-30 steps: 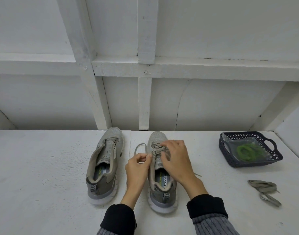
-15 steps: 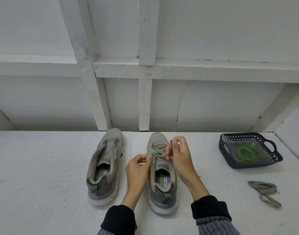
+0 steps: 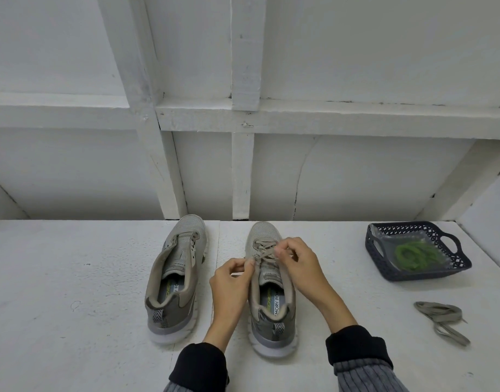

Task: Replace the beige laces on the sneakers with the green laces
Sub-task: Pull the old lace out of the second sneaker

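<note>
1. Unlacing was the step in hand, by my reading: the right sneaker stood on the white table with its beige lace threaded through the upper eyelets, while the left sneaker beside it showed no lace.
2. The left hand pinched the lace at the shoe's left side, fingers curled around it; the right hand pinched a strand over the crossings, thumb and forefinger closed on it.
3. Doing this well probably meant loosening one crossing at a time from the top row toward the toe, pulling each strand straight out of its eyelet rather than tugging sideways, which could have bunched the tongue.
4. One hand might best have steadied the shoe while the other drew the lace, so the sneaker did not slide.
5. A removed beige lace lay loose at the right, well apart from the shoes; the freed one could have joined it.
6. The green laces waited coiled in the dark basket, near the right hand's side.
</note>
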Tool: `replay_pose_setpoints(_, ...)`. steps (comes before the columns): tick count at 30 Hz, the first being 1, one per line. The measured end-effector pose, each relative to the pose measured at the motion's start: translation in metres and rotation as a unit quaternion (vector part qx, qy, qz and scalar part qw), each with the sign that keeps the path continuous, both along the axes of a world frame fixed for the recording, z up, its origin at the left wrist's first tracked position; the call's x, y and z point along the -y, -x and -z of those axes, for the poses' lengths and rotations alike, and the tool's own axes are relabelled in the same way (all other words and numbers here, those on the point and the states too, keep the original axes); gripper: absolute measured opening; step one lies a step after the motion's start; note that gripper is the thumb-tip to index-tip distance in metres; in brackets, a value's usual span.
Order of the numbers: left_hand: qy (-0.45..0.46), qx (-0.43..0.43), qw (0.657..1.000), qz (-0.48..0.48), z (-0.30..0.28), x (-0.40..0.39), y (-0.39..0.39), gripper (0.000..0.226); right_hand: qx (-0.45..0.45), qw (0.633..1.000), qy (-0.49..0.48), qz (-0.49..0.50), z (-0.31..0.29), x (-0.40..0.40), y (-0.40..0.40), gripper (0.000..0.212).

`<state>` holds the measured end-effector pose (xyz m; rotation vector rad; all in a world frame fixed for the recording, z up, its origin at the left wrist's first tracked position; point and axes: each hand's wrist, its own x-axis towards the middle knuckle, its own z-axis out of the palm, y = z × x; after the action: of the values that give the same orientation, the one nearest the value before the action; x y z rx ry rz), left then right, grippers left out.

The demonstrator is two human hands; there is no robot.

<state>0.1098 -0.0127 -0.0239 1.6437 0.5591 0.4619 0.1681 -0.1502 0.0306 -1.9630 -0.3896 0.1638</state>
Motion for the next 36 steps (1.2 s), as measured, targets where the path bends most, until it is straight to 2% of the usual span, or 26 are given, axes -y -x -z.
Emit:
replay_pose_setpoints(3, 0.008, 0.007, 1.000, -0.003, 0.000, 0.002, 0.000, 0.007, -0.094, 0.980, -0.177, 0.004, -0.009, 0.003, 0.004, 0.025)
replay_pose_setpoints(5, 0.008, 0.006, 1.000, -0.005, 0.001, 0.002, 0.000, 0.007, -0.101, 0.972, -0.212, 0.024, -0.012, 0.006, 0.005, 0.025)
replay_pose_setpoints(7, 0.005, 0.003, 1.000, -0.008, 0.002, 0.001, 0.000, 0.007, -0.078, 0.974, -0.201, 0.074, -0.010, 0.010, 0.001, 0.025)
replay_pose_setpoints(9, 0.004, 0.004, 1.000, -0.009, 0.002, 0.000, 0.001, 0.007, 0.001, 0.984, -0.126, 0.128, -0.008, 0.016, -0.005, 0.023)
replay_pose_setpoints(10, 0.004, 0.003, 1.000, -0.009, 0.002, 0.000, 0.001, 0.007, 0.062, 0.987, -0.046, 0.140, -0.004, 0.021, -0.007, 0.023)
replay_pose_setpoints(11, 0.004, 0.002, 1.000, -0.008, 0.002, 0.000, 0.001, 0.008, 0.122, 0.980, 0.062, 0.146, 0.003, 0.026, -0.011, 0.022)
replay_pose_setpoints(13, 0.005, 0.000, 1.000, -0.007, 0.003, 0.001, 0.001, 0.008, 0.214, 0.931, 0.254, 0.154, 0.015, 0.036, -0.016, 0.018)
replay_pose_setpoints(15, 0.008, -0.002, 1.000, -0.009, 0.002, 0.002, 0.000, 0.008, 0.205, 0.916, 0.323, 0.122, 0.027, 0.041, -0.020, 0.025)
replay_pose_setpoints(18, 0.011, -0.001, 1.000, -0.008, 0.001, 0.001, 0.001, 0.007, 0.107, 0.928, 0.353, 0.055, 0.044, 0.045, -0.025, 0.038)
replay_pose_setpoints(20, 0.010, -0.001, 1.000, -0.006, 0.001, 0.001, 0.001, 0.007, 0.085, 0.946, 0.308, 0.054, 0.047, 0.043, -0.021, 0.035)
replay_pose_setpoints(22, 0.007, 0.000, 1.000, -0.006, 0.001, 0.002, 0.001, 0.008, 0.098, 0.975, 0.179, 0.091, 0.041, 0.036, -0.012, 0.025)
replay_pose_setpoints(24, 0.006, 0.005, 1.000, -0.003, 0.001, 0.002, 0.000, 0.008, 0.091, 0.986, 0.079, 0.112, 0.032, 0.024, -0.001, 0.010)
replay_pose_setpoints(30, -0.002, 0.011, 1.000, 0.002, 0.001, 0.002, 0.001, 0.008, 0.090, 0.985, 0.098, 0.107, 0.041, 0.004, 0.014, 0.023)
replay_pose_setpoints(34, -0.022, 0.013, 1.000, 0.009, -0.004, 0.004, 0.002, 0.008, 0.045, 0.986, 0.017, 0.162, 0.046, 0.001, 0.017, 0.027)
replay_pose_setpoints(36, -0.061, 0.005, 0.998, 0.026, -0.007, 0.006, 0.002, 0.005, 0.019, 0.982, -0.014, 0.186, 0.049, 0.000, 0.018, 0.029)
